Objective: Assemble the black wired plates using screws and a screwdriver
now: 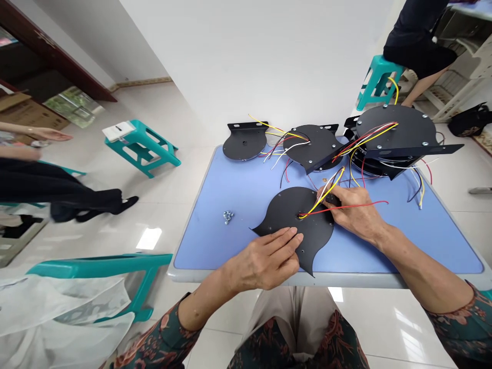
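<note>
Black sheet-metal plate (294, 230) lying flat near the front edge of the blue table (207, 246), and it looks stiff but light, thin enough that its rim seems the natural place to take hold, with little to grip on that smooth matte face. The outline swells round, then sweeps out to pointed tips. Up through its central hole come coloured leads (326, 197), red and yellow, soft and springy, the sort that could snag easily. The right hand (351, 210) is right over them, fingers drawn into a narrow pinch on the bundle just beside the hole, though the exact grip is partly hidden, and a long red lead trails away toward the right. The left hand (265, 259) lies open on the plate's near side, fingers flat and close together, pinning it down. Off to the left of the plate, a small heap of screws (228, 217) sits on the tabletop. Along the far edge there's a matching bracketed plate (245, 142), another sprouting wires (311, 146), and at the far right corner, a larger round black assembly (395, 128). Beyond that, a co-worker (418, 51) sits by a teal plastic stool (378, 82).
</note>
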{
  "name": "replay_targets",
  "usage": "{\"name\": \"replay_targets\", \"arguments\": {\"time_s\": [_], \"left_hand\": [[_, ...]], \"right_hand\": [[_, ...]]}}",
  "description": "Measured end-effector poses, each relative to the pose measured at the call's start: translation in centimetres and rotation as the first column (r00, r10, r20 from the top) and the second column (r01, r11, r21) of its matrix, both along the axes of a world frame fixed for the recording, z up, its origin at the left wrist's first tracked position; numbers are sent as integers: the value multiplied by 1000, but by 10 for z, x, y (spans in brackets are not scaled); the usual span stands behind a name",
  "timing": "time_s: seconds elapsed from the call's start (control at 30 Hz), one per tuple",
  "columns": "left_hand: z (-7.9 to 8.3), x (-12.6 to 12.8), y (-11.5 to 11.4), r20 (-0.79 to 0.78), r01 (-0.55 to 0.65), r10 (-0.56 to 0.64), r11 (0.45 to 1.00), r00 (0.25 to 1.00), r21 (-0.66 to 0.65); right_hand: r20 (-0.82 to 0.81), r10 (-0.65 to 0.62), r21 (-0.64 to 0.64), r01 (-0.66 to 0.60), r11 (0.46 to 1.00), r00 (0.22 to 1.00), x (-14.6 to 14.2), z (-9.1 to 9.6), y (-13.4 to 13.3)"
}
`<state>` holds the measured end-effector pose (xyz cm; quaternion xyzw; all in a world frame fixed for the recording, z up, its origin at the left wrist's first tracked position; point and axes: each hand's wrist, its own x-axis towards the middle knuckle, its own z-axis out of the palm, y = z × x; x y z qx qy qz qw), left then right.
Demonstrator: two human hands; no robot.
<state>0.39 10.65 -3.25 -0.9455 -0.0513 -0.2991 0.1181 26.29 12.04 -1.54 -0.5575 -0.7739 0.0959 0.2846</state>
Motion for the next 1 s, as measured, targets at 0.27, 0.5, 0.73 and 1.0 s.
{"name": "replay_targets", "arguments": {"time_s": [0.27,0.5,0.73,1.0], "left_hand": [[1,1,0,17,0,0,1000,1000,-1],[0,1,0,31,13,-12,1000,999,-13],[-3,0,0,41,2,-1,1000,999,-3],[-5,1,2,75,7,-7,1000,997,2]], "right_hand": [[17,7,17,-7,1000,1000,0,0,-1],[10,16,35,-17,999,1000,0,-2,-1],[59,58,40,-60,997,997,1,3,-6],[206,-50,-21,56,998,977,19,22,-25]]}}
